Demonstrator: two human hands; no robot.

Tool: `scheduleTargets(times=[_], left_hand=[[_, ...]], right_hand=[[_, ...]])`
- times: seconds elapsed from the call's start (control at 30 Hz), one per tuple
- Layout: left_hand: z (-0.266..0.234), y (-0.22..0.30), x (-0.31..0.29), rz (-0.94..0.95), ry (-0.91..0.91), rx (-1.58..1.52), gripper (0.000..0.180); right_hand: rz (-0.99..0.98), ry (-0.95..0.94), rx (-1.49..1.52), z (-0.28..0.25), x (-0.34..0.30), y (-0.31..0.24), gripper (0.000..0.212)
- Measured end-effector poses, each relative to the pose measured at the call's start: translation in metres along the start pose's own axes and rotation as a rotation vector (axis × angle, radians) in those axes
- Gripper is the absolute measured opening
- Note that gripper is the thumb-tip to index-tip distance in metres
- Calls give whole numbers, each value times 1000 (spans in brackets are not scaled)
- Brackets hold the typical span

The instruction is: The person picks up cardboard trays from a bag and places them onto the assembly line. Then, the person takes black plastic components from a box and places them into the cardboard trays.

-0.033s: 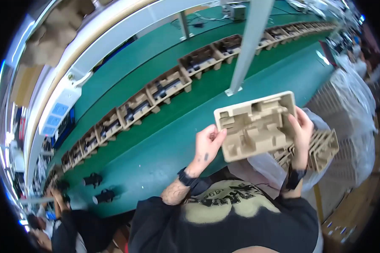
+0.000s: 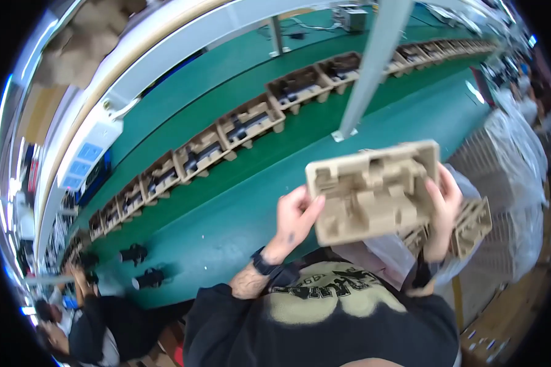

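Observation:
A tan molded pulp tray point(image 2: 373, 194) with shaped hollows is held up in front of my body, its hollow side facing me and nothing in it. My left hand point(image 2: 297, 214) grips its left edge, thumb on the near side. At the opposite end my right hand point(image 2: 444, 208) is closed around the right edge, slightly blurred. Below the right hand stands a stack of similar trays point(image 2: 471, 226), partly hidden by that hand and by clear plastic.
A row of trays with dark parts point(image 2: 248, 127) runs along the green belt point(image 2: 251, 156). Two black cylindrical devices point(image 2: 148, 278) lie on the worktable at left, near a co-worker point(image 2: 113, 324). A metal post point(image 2: 373, 67) rises beyond my tray. Plastic-wrapped tray stacks point(image 2: 502, 171) stand at right.
The tray has dipped a little toward me and tilted, with both hands still on its ends. My whole view has shifted slightly.

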State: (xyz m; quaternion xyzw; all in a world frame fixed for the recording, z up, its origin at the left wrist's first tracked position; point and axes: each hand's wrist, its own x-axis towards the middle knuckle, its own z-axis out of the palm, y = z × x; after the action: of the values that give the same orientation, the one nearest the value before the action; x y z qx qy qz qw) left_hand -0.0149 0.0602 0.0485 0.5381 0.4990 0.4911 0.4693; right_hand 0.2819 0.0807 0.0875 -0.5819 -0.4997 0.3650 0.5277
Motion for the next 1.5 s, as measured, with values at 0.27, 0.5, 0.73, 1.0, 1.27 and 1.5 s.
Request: scheduleTargets(times=[0.27, 0.5, 0.73, 1.0, 1.27, 1.5], left_hand=[[-217, -54, -84, -230, 504, 280, 22], [-298, -183, -210, -521, 984, 715, 36], [-338, -183, -216, -258, 451, 1411, 36], [-397, -166, -194, 93, 666, 1226, 22], [-70, -92, -34, -63, -350, 50, 28], [12, -65, 0, -237, -150, 80, 25]], right_hand=[[98, -968, 112, 197, -70, 20, 80], [58, -1229, 39, 397, -183, 174, 72], [284, -1365, 254, 501, -248, 136, 59], [-21, -1004, 66, 297, -141, 11, 33], [-223, 461, -1152, 25, -33, 92, 29], [-77, 206, -239, -7, -54, 83, 14]])
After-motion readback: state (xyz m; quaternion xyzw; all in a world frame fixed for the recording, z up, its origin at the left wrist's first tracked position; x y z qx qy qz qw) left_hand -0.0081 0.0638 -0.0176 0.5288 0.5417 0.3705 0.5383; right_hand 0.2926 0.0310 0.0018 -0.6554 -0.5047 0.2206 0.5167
